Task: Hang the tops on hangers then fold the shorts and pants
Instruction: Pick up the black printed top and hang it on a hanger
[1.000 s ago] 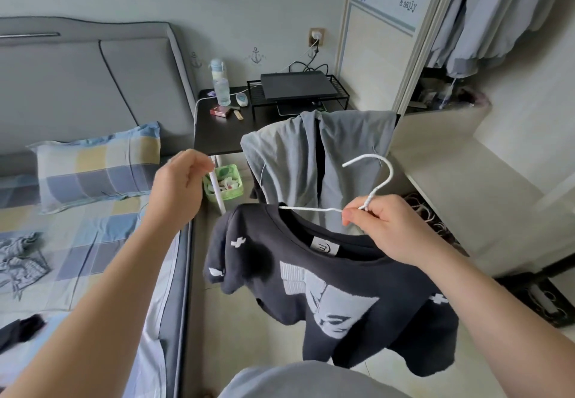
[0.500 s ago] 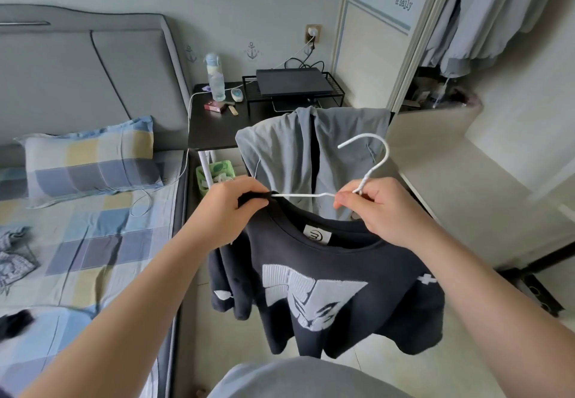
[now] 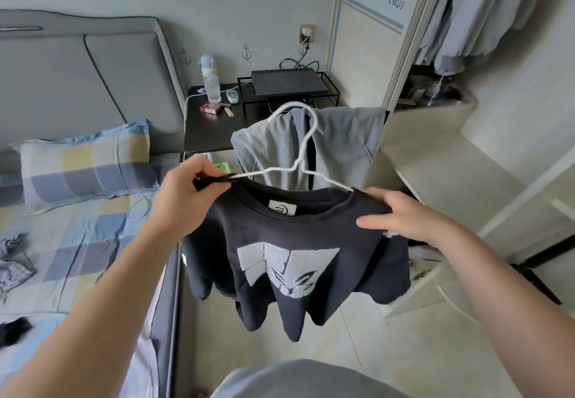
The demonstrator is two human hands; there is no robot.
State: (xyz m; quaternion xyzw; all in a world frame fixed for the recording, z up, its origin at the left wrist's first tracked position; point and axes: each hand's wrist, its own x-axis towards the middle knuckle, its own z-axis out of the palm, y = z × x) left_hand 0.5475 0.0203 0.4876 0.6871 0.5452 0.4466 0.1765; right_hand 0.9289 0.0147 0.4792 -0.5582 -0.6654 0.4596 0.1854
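Note:
A black top [image 3: 295, 260] with a white print hangs on a white hanger [image 3: 303, 145] in front of me, above the floor. My left hand [image 3: 189, 192] pinches the top's left shoulder at the hanger's arm. My right hand [image 3: 401, 214] holds the right shoulder, thumb under the cloth and fingers over it. The hanger's hook stands free above the collar. Behind it a grey garment [image 3: 311, 145] is draped over the edge of the black side table [image 3: 211, 130]. On the bed [image 3: 77, 229] lie a checked garment [image 3: 14, 260] and a dark one [image 3: 14, 329] at the left.
The side table carries a bottle [image 3: 211, 81], small items and a wire rack [image 3: 287, 86] with a black device. An open wardrobe [image 3: 485, 24] with hung clothes stands at the right, pale shelves [image 3: 451, 186] below it. A checked pillow [image 3: 84, 164] lies on the bed.
My right hand left the hanger's neck and went to the top's right shoulder. My left hand came in and took the left shoulder. The hanger's hook turned to point left.

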